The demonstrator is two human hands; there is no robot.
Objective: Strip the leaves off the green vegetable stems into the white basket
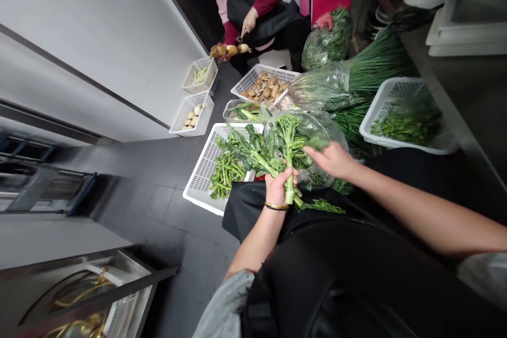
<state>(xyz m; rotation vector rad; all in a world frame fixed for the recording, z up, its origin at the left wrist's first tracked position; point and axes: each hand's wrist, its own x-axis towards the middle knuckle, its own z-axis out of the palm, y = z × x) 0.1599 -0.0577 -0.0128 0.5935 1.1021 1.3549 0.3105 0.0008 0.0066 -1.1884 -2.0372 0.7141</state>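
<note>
My left hand [279,187] is closed around several broccolini stalks [289,156], above my black-aproned lap. One thick stalk with a green head stands nearly upright; leafier ones lean to the left. My right hand [332,160] is just right of the bunch, its fingers closed at a loose green leaf [318,142] that is smeared by motion. Beneath and left of the bunch is a white perforated basket [198,177] with trimmed green stems [226,174]. A clear plastic bag [327,129] lies behind the hands. Leafy scraps [322,206] rest on my lap.
A co-worker [257,5] sits opposite, peeling a root vegetable. Between us stand a basket of brown mushrooms [264,88] and bundled green onions [356,76]. At right are a basket of greens [407,124] and a metal shelf edge [447,105]. Small baskets [202,121] line the left wall.
</note>
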